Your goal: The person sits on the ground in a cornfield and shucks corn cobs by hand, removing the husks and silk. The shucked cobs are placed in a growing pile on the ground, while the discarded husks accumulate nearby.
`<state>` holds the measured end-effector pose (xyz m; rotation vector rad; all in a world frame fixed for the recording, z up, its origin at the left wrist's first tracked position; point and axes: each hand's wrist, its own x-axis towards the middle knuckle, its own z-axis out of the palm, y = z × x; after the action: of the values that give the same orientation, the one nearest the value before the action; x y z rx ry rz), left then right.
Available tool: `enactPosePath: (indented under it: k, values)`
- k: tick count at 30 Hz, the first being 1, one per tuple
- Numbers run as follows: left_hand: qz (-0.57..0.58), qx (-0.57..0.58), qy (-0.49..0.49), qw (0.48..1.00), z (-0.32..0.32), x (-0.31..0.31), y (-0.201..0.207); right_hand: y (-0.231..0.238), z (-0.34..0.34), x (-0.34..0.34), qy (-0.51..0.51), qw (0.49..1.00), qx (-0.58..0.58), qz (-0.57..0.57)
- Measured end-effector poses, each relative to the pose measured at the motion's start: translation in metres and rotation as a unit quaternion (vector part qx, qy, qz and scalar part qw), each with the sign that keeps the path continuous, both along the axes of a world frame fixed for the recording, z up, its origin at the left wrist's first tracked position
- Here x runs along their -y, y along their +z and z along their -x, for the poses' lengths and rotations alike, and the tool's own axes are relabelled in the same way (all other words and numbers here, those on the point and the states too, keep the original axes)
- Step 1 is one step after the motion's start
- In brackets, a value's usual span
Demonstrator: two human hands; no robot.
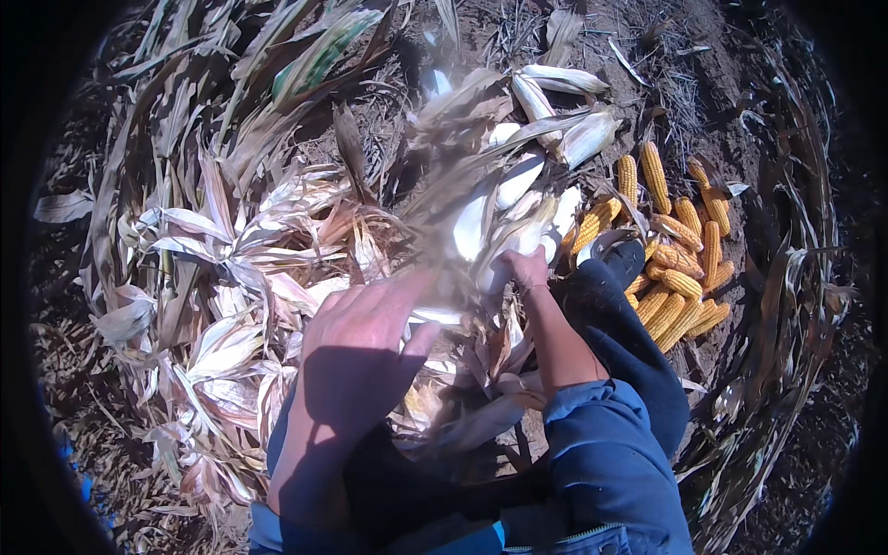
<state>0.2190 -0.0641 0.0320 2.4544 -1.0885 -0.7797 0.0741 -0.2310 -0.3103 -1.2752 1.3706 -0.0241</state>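
Observation:
My right hand is closed on an ear of corn in its pale husk, at the near side of a pile of unhusked ears. Some of its fingers are hidden behind the husk. My left hand is raised nearer to me, its back upward, the thumb apart from the fingers and nothing seen in its grasp. Its fingertips are smeared by motion. Dry husk leaves blur just beyond it.
Bare yellow corn cobs lie heaped on the right, beside my dark-trousered leg. Loose empty husks cover the ground on the left. Dry stalks and leaves stretch along the far left, with more stalks at the right edge.

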Motion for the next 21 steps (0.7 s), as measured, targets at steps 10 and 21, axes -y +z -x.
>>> enactPosePath:
  k: [10,21]
  values:
    - [0.129,-0.071,0.062,0.987,0.005,0.024,0.003,0.255,-0.063,0.008,0.135,0.905,0.375,-0.15]
    - [0.212,-0.069,0.01,0.975,0.031,0.038,0.0,0.321,-0.015,0.029,0.228,0.918,0.323,-0.046]
